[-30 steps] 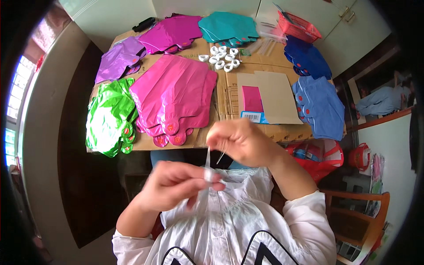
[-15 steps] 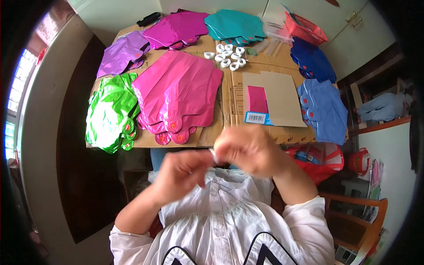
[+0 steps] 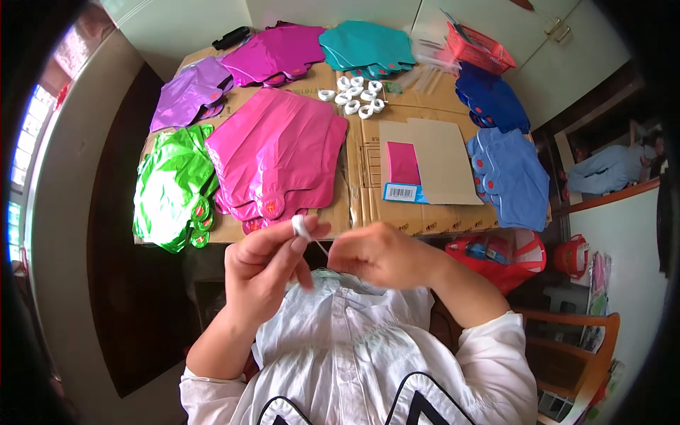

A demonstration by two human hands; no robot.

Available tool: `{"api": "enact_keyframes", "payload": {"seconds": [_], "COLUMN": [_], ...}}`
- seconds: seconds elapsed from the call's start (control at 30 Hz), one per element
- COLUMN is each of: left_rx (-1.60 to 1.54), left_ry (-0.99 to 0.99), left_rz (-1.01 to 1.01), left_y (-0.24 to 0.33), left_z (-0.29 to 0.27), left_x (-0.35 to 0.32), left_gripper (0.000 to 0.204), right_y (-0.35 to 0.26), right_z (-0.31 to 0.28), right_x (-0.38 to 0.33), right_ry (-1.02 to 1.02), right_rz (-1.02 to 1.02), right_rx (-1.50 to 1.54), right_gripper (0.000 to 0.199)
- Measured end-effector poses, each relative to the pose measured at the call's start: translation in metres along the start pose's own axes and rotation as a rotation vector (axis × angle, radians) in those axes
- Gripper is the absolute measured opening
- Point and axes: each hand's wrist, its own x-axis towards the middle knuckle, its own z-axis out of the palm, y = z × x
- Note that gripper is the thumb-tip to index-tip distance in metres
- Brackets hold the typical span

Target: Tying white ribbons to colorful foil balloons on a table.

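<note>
My left hand (image 3: pixel 258 273) is raised in front of the table's near edge, with white string (image 3: pixel 301 226) wound round its index finger and the thumb pressed against the winding. A thin strand runs from there toward my right hand (image 3: pixel 389 256), whose fingers are curled together and slightly blurred; the strand appears to end in them. Small white string coils (image 3: pixel 352 107) lie in a group at the table's far middle. Closest to my left hand is a stack of flat pink foil balloons (image 3: pixel 276 156) with red dots on their tabs.
The cardboard-covered table (image 3: pixel 418 225) bears more flat balloons: green (image 3: pixel 170 191), lilac (image 3: pixel 188 92), magenta (image 3: pixel 276 51), teal (image 3: pixel 368 46), dark blue (image 3: pixel 492 95) and light blue (image 3: pixel 511 173). A cardboard sheet (image 3: pixel 446 163) and red basket (image 3: pixel 478 51) are on it too. A wooden chair (image 3: pixel 567 358) stands right.
My left hand has turned and risen, showing the white winding on its finger. My right hand has shifted down and left. The view has tilted a little.
</note>
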Motion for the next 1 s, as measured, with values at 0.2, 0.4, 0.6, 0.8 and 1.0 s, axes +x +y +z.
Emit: {"api": "enact_keyframes", "payload": {"seconds": [0.2,0.4,0.6,0.8,1.0], "left_rx": [-0.045,0.031,-0.380,-0.275,-0.058], "left_ry": [-0.233,0.002,-0.117,0.135,-0.084], "left_rz": [-0.279,-0.084,-0.383,-0.282,-0.342], "left_y": [-0.004,-0.026,-0.018,-0.039,-0.038], "left_z": [0.008,0.005,-0.003,0.002,0.003], "left_x": [-0.009,-0.005,0.000,0.001,-0.006], "left_gripper": [0.021,0.023,0.023,0.024,0.021], "right_y": [0.006,-0.005,0.019,0.001,0.011], "right_z": [-0.021,-0.006,-0.009,0.018,-0.009], "right_x": [0.006,0.002,0.003,-0.009,-0.001], "right_ry": [0.177,0.134,0.162,0.255,0.251], "right_rz": [0.056,-0.046,0.124,-0.044,-0.216], "right_rx": [0.000,-0.049,0.061,-0.203,-0.470], "right_gripper": [0.012,0.010,0.015,0.009,0.013]}}
